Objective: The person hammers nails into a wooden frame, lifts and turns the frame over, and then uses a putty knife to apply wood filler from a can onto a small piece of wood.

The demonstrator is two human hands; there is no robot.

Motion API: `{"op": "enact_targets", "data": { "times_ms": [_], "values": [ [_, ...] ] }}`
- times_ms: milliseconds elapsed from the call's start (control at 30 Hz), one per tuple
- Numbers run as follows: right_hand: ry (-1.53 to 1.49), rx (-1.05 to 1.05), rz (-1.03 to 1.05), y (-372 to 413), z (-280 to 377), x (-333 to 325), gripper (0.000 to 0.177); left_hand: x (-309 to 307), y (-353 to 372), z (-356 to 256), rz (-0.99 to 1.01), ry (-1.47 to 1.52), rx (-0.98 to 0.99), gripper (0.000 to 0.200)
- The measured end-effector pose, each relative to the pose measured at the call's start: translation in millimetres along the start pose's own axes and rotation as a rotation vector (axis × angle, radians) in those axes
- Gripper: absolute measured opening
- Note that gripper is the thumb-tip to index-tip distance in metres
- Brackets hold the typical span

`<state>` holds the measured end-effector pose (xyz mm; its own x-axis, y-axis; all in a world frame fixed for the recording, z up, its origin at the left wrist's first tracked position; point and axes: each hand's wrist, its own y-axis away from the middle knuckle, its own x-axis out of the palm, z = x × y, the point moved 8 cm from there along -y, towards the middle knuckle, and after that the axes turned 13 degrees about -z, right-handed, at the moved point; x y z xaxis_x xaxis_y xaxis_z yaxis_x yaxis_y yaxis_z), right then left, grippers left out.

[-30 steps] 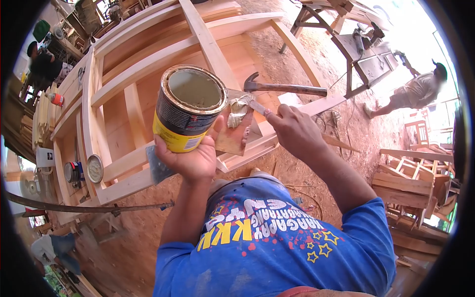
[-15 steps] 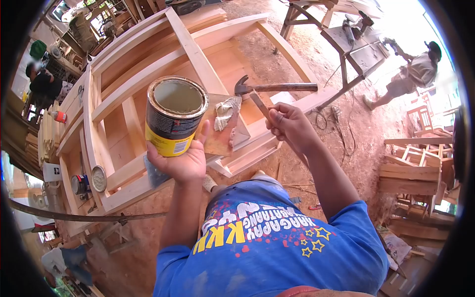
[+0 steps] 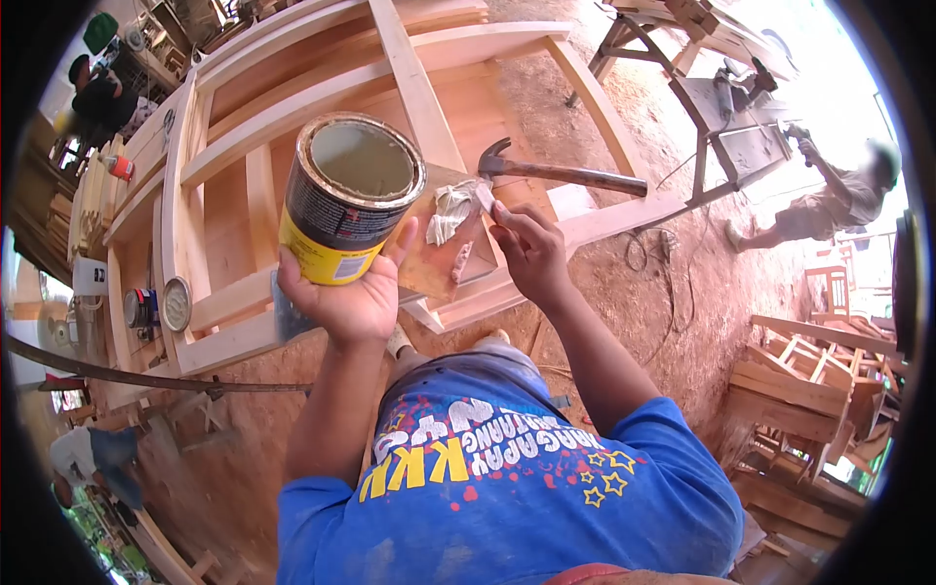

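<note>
My left hand (image 3: 353, 297) is wrapped round the lower part of an opened can (image 3: 327, 224) with a black and yellow label. Pale paste coats the inside of the can, which tilts slightly. In my right hand (image 3: 531, 249) I pinch a flat wooden stick (image 3: 485, 197), its tip at the edge of a lump of whitish putty (image 3: 453, 210). That putty lies on a stained board (image 3: 425, 263) on the wooden frame. Just beyond the stick a claw hammer (image 3: 570, 175) rests across the frame. My left hand and the can cover part of the board.
A large wooden frame (image 3: 409, 83) spreads out before me. On its left side are a round lid (image 3: 176, 304) and another can (image 3: 140, 308). Power tools lie on a bench (image 3: 731, 112), with a person (image 3: 843, 200) beside it. Stacked wood (image 3: 795, 390) stands at right.
My right hand has moved left and brought the stick to the putty. The can in my left hand has shifted up slightly in view. The person at right holds a tool higher.
</note>
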<state>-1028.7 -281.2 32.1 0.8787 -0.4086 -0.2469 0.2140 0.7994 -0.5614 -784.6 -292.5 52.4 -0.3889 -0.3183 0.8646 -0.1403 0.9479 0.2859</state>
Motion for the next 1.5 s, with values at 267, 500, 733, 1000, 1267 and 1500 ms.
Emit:
{"op": "enact_targets", "data": {
  "times_ms": [267,500,733,1000,1267,1500],
  "values": [
    [0.09,-0.023,0.056,6.0,0.4,-13.6,0.027,0.0,4.8,2.3,-0.035,-0.038,0.029,0.076],
    [0.265,-0.107,0.084,9.6,-6.6,-23.2,0.026,3.1,6.4,0.9,-0.066,-0.055,0.063,0.079],
    [-0.016,0.253,-0.228,0.2,-42.0,-89.1,0.028,-2.3,-1.9,1.2,-0.022,-0.009,0.027,0.081],
    [-0.036,0.445,0.12,0.2,0.0,-86.6,0.04,2.1,66.8,-31.6,0.193,0.161,-0.162,0.085],
    [0.085,0.176,0.583,-2.5,176.3,41.7,0.052,-90.5,138.6,-105.2,0.229,0.329,-0.074,0.071],
    [0.174,-0.356,0.598,32.1,287.5,217.5,0.079,-241.0,159.8,-210.3,-0.063,0.243,0.097,0.079]
  ]
}}
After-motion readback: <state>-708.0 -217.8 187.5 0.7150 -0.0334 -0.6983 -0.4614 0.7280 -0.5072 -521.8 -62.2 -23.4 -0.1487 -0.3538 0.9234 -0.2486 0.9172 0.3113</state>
